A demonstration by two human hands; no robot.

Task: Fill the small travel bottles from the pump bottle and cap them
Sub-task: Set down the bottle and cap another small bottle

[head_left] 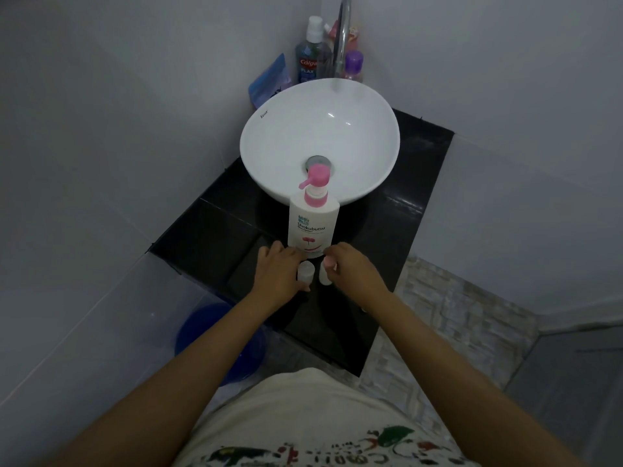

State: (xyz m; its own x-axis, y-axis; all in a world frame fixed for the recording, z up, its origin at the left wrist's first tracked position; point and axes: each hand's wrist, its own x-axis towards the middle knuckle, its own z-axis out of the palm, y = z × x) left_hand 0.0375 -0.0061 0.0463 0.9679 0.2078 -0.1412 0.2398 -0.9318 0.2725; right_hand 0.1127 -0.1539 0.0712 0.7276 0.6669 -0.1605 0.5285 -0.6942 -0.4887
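Head view: left hand curled round left travel bottle, likely steadying; right hand pinching cap of right travel bottle; both on black counter, just before pump bottle, near for filling.

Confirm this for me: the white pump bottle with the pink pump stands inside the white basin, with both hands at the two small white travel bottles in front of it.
Not quite. The head view shows the white pump bottle with the pink pump standing on the black tiled counter, in front of the white basin, not inside it. The rest holds: left hand and right hand are at the two small white travel bottles in front of it.
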